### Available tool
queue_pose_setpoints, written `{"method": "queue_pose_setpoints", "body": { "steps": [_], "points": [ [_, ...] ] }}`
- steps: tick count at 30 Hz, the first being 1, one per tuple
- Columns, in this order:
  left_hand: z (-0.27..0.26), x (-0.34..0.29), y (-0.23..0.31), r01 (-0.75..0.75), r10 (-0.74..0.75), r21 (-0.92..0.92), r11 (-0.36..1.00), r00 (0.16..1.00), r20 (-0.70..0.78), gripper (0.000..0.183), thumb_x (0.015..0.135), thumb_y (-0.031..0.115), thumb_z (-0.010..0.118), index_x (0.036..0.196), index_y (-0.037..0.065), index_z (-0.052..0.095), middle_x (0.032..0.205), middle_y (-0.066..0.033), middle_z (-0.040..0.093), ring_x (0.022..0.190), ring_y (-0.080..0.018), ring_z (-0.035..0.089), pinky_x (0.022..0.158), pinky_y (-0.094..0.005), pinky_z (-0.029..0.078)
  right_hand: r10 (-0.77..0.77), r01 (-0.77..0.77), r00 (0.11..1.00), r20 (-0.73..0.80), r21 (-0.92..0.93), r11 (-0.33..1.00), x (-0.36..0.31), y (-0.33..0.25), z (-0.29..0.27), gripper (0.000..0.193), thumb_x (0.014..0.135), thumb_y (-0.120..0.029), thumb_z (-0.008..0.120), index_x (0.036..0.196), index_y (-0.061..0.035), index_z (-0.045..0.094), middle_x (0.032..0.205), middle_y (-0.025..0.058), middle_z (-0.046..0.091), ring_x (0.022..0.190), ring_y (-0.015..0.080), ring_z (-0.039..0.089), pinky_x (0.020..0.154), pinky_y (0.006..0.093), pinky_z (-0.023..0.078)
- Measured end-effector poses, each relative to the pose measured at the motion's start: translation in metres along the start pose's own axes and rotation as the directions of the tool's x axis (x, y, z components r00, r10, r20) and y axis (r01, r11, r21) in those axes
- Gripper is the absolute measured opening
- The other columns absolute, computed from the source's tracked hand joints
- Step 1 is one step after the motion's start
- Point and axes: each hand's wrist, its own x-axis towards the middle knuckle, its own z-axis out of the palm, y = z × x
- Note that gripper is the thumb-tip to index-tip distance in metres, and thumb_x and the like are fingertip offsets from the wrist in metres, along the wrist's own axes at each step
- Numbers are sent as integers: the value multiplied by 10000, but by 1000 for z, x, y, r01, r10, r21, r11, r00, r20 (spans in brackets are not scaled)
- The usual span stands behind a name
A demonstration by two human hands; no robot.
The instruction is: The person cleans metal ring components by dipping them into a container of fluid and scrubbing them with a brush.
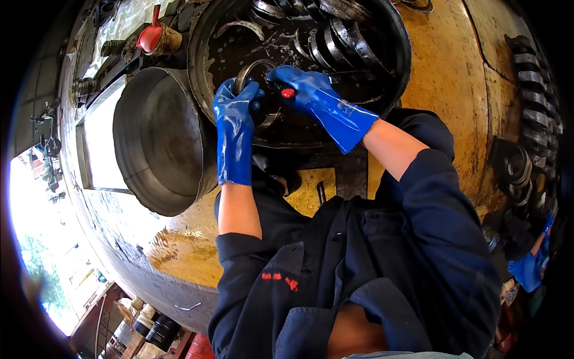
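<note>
My left hand (238,100), in a blue rubber glove, is closed on a curved metal half-ring (244,73), pinching its near left end and holding it over a round dark tub (403,57). My right hand (302,87), gloved the same, is closed beside the half-ring's right end. A red rounded end of a tool handle (288,93) pokes out of that fist; the rest of the tool is hidden. Dark, wet-looking liquid covers the tub's bottom. Several half-rings (338,45) stand in a row at its right side, and a loose half-ring (239,27) lies at the far left.
An empty-looking round metal drum (158,143) lies close against the tub's left side. Farther left are a red scoop (150,37) and a window-like frame (101,137). More half-rings (532,99) line the far right. Another person's blue glove (529,270) shows at the right rim.
</note>
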Motion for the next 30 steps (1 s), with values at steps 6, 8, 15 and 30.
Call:
{"method": "queue_pose_setpoints", "body": {
  "steps": [6,8,15,30],
  "points": [
    [6,-4,2,-8,8,-12,1000,1000,-5,219,869,26,783,1058,47,676,865,-43,723,684,-121,687,514,-203,452,444,-605,784,433,375,703,0,-7,-11,352,896,-412,656,1045,-106,747,940,124,747,929,272,710,879,351,522],
    [-6,-5,0,10,-11,-21,1000,1000,-29,221,869,31,784,1062,49,676,869,-41,725,689,-120,688,521,-204,455,422,-724,669,612,410,555,-4,-44,-48,376,903,-431,645,1027,-91,748,910,115,739,881,249,700,834,341,516],
    [0,-3,-4,3,-2,36,999,1000,-5,227,872,51,786,1073,62,681,899,-34,733,717,-134,700,571,-217,474,7,36,985,-172,247,968,9,-21,-32,359,873,-310,732,1195,-158,691,1124,80,735,902,251,719,778,353,571],
    [6,-7,4,43,-42,-27,999,998,56,231,867,28,786,1070,58,680,869,-33,722,685,-123,687,502,-204,461,331,-525,782,528,271,807,0,-3,-36,283,968,-278,650,1187,-114,720,1023,86,765,895,170,726,804,304,559]
  ]
}}
